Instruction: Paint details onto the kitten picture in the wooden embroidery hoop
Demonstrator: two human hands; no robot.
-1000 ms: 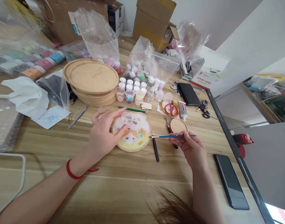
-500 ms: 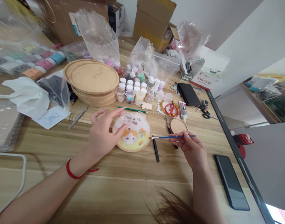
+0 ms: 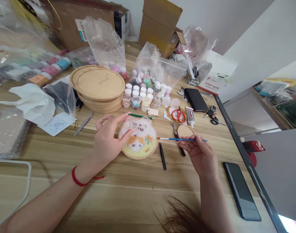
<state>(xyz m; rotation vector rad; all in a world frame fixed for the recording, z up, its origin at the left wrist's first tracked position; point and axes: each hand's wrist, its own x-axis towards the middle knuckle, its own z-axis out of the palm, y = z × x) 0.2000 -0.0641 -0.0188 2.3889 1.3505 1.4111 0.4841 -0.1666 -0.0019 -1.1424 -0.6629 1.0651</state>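
My left hand [image 3: 111, 139] pinches a small clear plastic cup [image 3: 132, 123] between thumb and fingers, over the upper left of a round wooden-rimmed picture [image 3: 139, 148]. The picture has a white and yellow ground, an orange and white animal face and dark lettering. A second clear round piece [image 3: 145, 121] shows beside the cup, at the picture's top edge. My right hand [image 3: 201, 153] grips a blue paintbrush [image 3: 186, 139], held level, its bristles pointing left at the picture's right edge. Under the brush lie a small round wooden disc [image 3: 185, 131] and a dark-handled palette knife [image 3: 182, 150].
Black tweezers [image 3: 163, 157] lie right of the picture, a green pencil [image 3: 139, 116] behind it. Farther back stand stacked wooden plates [image 3: 97, 82] and several white-lidded jars [image 3: 143, 90]. Red-handled scissors [image 3: 178, 115], a glue tube [image 3: 190, 116] and a phone [image 3: 241, 191] are to the right.
The paintbrush in my right hand has shifted slightly right and up, its tip drawing back from the picture's edge. My left hand still holds the cup in nearly the same place.
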